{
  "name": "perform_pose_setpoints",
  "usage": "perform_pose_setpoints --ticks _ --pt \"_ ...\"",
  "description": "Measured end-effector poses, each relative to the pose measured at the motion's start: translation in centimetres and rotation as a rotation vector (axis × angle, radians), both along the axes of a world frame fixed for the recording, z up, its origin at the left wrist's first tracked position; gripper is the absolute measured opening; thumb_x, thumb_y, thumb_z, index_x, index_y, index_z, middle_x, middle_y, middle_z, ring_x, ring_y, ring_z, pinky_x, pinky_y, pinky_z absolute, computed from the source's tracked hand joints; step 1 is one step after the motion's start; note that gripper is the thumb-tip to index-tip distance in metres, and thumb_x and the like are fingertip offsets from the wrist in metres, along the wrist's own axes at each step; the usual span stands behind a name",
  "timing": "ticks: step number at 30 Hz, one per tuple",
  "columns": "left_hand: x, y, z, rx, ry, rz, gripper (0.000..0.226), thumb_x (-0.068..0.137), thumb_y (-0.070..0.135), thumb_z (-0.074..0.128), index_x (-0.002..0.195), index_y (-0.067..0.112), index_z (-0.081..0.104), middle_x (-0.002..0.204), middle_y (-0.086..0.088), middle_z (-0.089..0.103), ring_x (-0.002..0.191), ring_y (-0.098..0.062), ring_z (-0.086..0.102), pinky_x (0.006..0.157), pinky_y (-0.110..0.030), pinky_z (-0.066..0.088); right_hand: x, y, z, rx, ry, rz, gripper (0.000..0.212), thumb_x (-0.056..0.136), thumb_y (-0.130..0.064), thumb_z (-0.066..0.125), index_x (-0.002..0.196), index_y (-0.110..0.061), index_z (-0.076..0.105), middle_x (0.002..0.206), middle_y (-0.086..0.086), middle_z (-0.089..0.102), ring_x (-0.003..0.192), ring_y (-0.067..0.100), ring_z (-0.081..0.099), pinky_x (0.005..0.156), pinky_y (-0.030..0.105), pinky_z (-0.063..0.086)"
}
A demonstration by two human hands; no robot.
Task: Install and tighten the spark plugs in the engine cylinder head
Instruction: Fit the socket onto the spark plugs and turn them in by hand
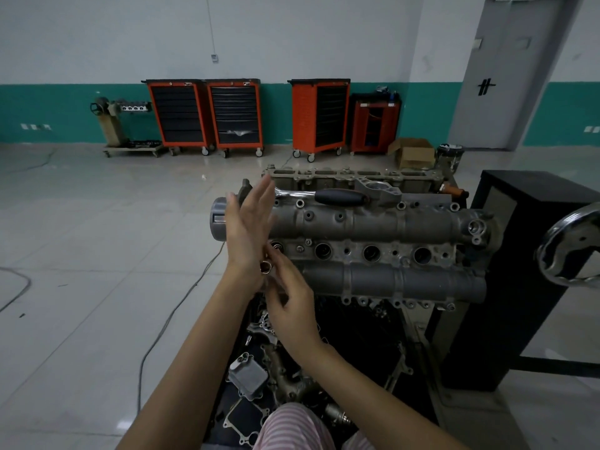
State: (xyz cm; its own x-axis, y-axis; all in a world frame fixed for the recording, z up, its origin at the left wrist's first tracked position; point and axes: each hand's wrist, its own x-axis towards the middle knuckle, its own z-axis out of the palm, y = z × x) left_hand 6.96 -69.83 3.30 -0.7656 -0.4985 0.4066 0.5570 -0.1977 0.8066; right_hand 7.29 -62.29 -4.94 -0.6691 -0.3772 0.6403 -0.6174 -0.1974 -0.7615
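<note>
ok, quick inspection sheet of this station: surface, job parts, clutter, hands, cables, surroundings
Surface: grey tiled floor; engine on a stand, no bench seen.
Job's things: cylinder head with a row of plug wells, three open ones empty as far as visible; the leftmost is by the hands. Ratchet lies on top of the head, untouched. Socket sits between the hands.
Clutter: loose engine parts below the head.
Hands: left hand flat, fingers straight, against the socket; right hand fingers on the socket, grip not clear.
Cables: black cable across the floor.
Surroundings: orange tool carts by the wall, cardboard box, black cabinet.
</note>
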Motion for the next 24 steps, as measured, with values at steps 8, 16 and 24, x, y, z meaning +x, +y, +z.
perform_pose_setpoints --ticks 8,16,24 --pt "2.0 -1.7 -2.9 -0.063 -0.055 0.224 0.031 0.091 -0.005 0.033 0.094 0.008 0.061 0.094 -0.012 0.065 0.097 -0.025 0.061 0.086 -0.034 0.047 -2.5 -0.2 1.3 0.109 0.348 -0.239 0.025 0.076 0.0 0.066 0.101 0.0 0.067 0.09 0.01 0.066 0.085 0.025 0.059 0.079 0.028 0.046" --pt "4.8 -3.5 -6.0 -0.97 -0.164 0.404 0.019 0.077 0.035 0.052 0.093 0.03 0.042 0.085 0.006 0.049 0.073 -0.009 0.051 0.064 -0.019 0.041 -3.5 -0.5 1.7 0.134 0.351 -0.266 0.011 0.071 -0.008 0.065 0.075 -0.002 0.056 0.077 0.008 0.054 0.078 0.015 0.046 0.067 0.019 0.034" --pt "3.2 -3.5 -5.2 -1.401 -0.016 0.841 0.046 0.091 0.037 0.048 0.06 0.004 0.05 0.064 -0.008 0.049 0.055 -0.022 0.046 0.053 -0.024 0.031 -4.6 -0.4 1.9 0.221 0.288 -0.141 0.021 0.074 -0.011 0.067 0.09 -0.005 0.054 0.088 0.005 0.052 0.082 0.016 0.049 0.071 0.025 0.042"
